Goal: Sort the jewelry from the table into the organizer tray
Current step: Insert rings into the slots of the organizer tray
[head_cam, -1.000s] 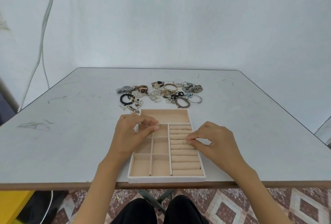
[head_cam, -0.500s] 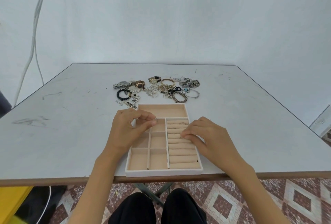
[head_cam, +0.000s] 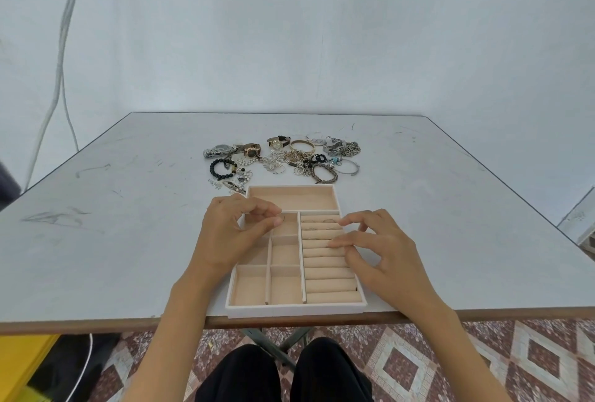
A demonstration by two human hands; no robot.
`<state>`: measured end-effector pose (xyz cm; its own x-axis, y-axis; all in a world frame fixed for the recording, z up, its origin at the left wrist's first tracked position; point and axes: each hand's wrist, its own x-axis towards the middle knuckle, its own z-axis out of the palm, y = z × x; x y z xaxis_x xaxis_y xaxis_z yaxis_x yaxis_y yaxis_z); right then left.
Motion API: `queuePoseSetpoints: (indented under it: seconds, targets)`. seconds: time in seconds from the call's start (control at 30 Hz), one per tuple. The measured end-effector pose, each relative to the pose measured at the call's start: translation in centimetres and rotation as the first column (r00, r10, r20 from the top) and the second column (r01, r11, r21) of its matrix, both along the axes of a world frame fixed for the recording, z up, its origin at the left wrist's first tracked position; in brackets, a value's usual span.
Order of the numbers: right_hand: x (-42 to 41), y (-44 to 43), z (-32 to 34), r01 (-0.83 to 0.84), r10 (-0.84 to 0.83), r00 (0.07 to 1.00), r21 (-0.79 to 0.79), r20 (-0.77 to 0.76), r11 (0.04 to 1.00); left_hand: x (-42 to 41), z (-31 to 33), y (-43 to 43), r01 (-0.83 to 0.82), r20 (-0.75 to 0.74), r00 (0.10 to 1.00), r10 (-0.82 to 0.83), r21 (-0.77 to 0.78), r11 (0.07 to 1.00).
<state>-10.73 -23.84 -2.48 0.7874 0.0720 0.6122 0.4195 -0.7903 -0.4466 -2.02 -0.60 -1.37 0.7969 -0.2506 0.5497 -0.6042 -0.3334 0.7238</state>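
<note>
A beige organizer tray [head_cam: 296, 306] lies at the table's near edge, with a long back compartment, small square cells on the left and ring rolls [head_cam: 330, 273] on the right. Thin rings [head_cam: 322, 224] sit in the top roll slots. My left hand [head_cam: 231, 234] hovers over the tray's upper left cells, thumb and forefinger pinched on a thin ring [head_cam: 280, 219]. Over the ring rolls rests my right hand [head_cam: 376, 253], fingers spread, fingertips touching the rolls, nothing in it. A pile of jewelry [head_cam: 283, 158] lies just behind the tray.
The pile holds watches [head_cam: 251, 150], a black bead bracelet [head_cam: 220, 169], a gold bangle [head_cam: 302, 145], chains and a silver bangle [head_cam: 349, 166]. The grey table [head_cam: 96, 224] is scuffed on the left. White cables [head_cam: 61, 57] hang along the wall at left. My knees show below the table edge.
My right hand's fingers have lifted and spread from a pinch on the ring rolls. The left hand keeps its pinch on the ring over the tray. The camera shifted slightly.
</note>
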Motion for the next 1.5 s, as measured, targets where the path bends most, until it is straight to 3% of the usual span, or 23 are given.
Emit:
queuePoseSetpoints:
  seconds: [0.2,0.27,0.37,0.43,0.5,0.63,1.03,1.23,1.5]
  targets:
    - [-0.1,-0.2,0.1,-0.024,0.026,0.999,0.076,-0.021,0.997,-0.2,0.2,-0.1,0.017,-0.036,0.999,-0.017,-0.017,1.0]
    - [0.0,-0.5,0.0,0.043,-0.039,0.998,0.078,-0.055,0.996,-0.4,0.4,-0.2,0.033,-0.061,0.998,-0.034,-0.033,0.999]
    - [0.6,-0.6,-0.1,0.196,-0.211,0.951,-0.087,-0.227,0.977,-0.6,1.1,-0.8,0.076,-0.111,0.99,-0.084,-0.073,0.994]
    - [1.0,-0.6,-0.3,0.198,-0.286,0.862,-0.241,-0.419,0.95,-0.7,1.5,-1.2,0.122,-0.091,0.988,-0.123,-0.021,0.992]
    - [1.3,-0.5,-0.5,0.165,-0.35,0.803,-0.385,-0.482,0.908,-0.7,1.5,-1.5,0.151,-0.062,0.987,-0.146,0.083,0.985]
    - [1.2,-0.4,-0.3,0.16,-0.34,0.802,-0.371,-0.491,0.915,-1.1,1.7,-2.4,0.158,0.009,0.986,-0.167,0.281,0.946]
    - [1.3,-0.5,-0.4,0.163,-0.347,0.803,-0.381,-0.485,0.91,-1.2,1.8,-3.3,0.087,0.186,0.958,-0.219,0.54,0.837]
    - [1.3,-0.5,-0.4,0.165,-0.332,0.811,-0.357,-0.481,0.919,-1.1,1.5,-3.1,0.142,0.136,0.957,-0.257,0.553,0.821]
    - [1.3,-0.5,-0.3,0.163,-0.339,0.81,-0.372,-0.478,0.914,-2.1,1.4,-1.9,0.04,0.265,0.943,-0.203,0.513,0.857]
